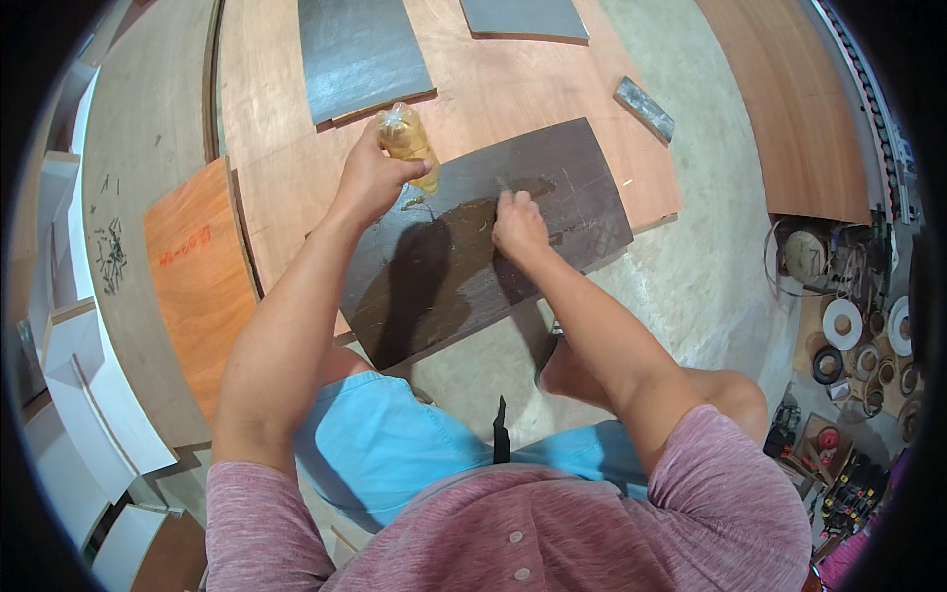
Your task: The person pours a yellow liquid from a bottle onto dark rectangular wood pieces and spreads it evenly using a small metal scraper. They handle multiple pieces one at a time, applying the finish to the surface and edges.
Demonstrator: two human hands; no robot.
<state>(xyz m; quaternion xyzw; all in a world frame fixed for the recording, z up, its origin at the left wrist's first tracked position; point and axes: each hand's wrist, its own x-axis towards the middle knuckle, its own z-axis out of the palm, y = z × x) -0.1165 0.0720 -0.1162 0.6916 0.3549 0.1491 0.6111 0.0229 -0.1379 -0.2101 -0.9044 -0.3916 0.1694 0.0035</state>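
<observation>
My left hand (371, 176) grips a clear plastic bottle (412, 148) of yellowish liquid, tilted over the far left part of a dark brown board (582, 187). The bottle's bottom points away from me and its mouth is hard to make out. On the board's surface lies a wet, darker patch (459, 232), with a small glossy puddle (418, 205) close under the bottle. My right hand (521, 227) is closed, its knuckles up, low over the middle of the board at the patch's edge. Whatever its fingers hold is hidden or too small to name.
The dark board rests on a large light plywood sheet (266, 89). Two grey-faced panels (360, 49) and a small block (645, 109) lie beyond it. An orange-brown board (202, 286) is at left, near scattered nails (111, 259). Tools and rolls (841, 326) crowd the right.
</observation>
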